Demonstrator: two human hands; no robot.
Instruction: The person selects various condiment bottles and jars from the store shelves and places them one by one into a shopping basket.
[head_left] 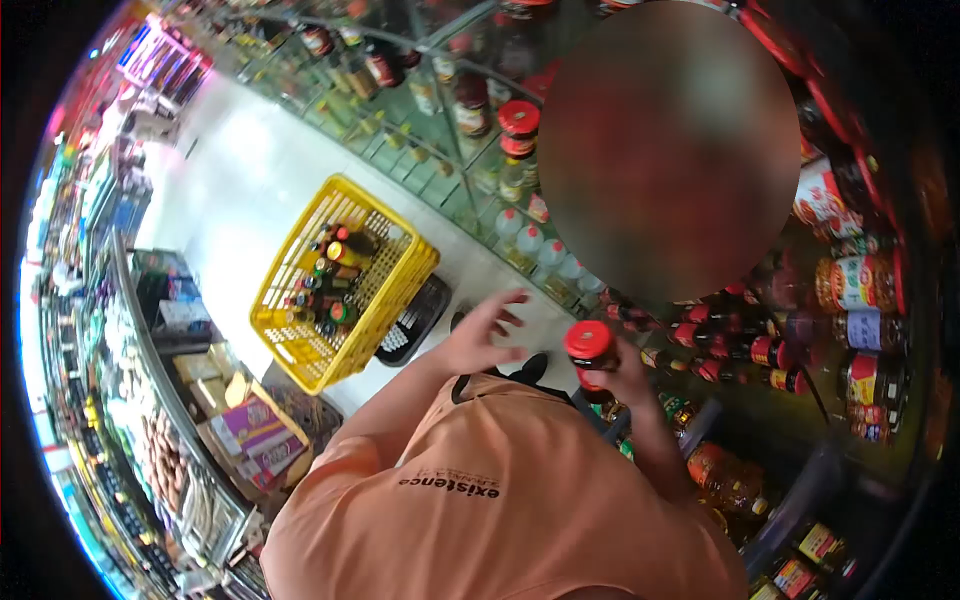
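In the head view my right hand (622,378) is wrapped round a jar (590,347) with a wide red lid and dark contents, held in front of my orange shirt. My left hand (482,335) is raised to the left of the jar, fingers apart and nothing in them. Beyond it, a yellow shopping basket (405,262) holds several bottles (335,285) with red, yellow and green caps. The jar's lower part is partly covered by my fingers.
Shelves on the right carry sauce bottles (730,345) and large labelled jars (860,283). A glass-fronted shelf with a red-lidded jar (518,128) runs along the top. Cardboard boxes (258,435) and a produce counter (165,440) stand left. A blurred disc hides the upper right.
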